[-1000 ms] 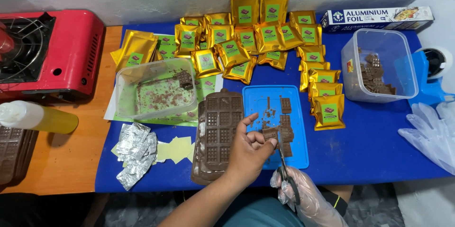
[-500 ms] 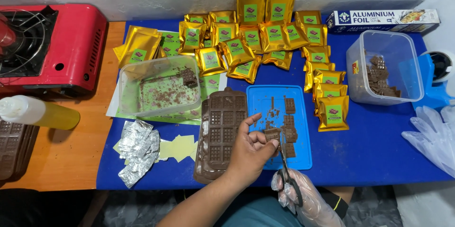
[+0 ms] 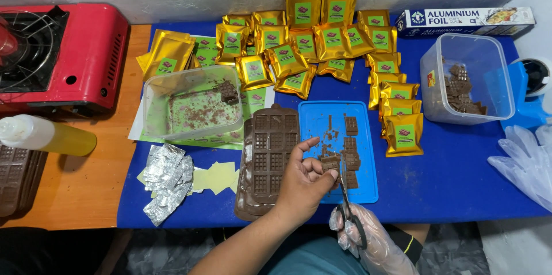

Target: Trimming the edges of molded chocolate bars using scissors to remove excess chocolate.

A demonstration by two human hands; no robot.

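Leftmost, a red portable stove (image 3: 63, 56) sits at the far end of the wooden table (image 3: 86, 189), with a yellow squeeze bottle (image 3: 46, 135) lying just near of it and a stack of brown moulds (image 3: 17, 177) at the edge. Further right, on the blue cloth (image 3: 460, 183), crumpled foil pieces (image 3: 167, 180) lie near a clear tub (image 3: 192, 108) smeared with chocolate crumbs. Gold pouches (image 3: 305, 39) spread across the far middle. A brown chocolate mould (image 3: 267, 160) lies beside the blue tray (image 3: 362, 160), which carries small chocolate squares. The left hand (image 3: 305, 186) is bare, its thumb and fingertips pinched together on a small chocolate piece (image 3: 330, 163) over the tray's near left part. Just right, the right hand (image 3: 374, 246), in a clear glove, has its fingers closed through the handles of scissors (image 3: 345, 194), whose blades reach the piece. Far right stand a foil box (image 3: 471, 20), a clear container (image 3: 466, 79) holding chocolate pieces, and loose clear gloves (image 3: 526, 160).
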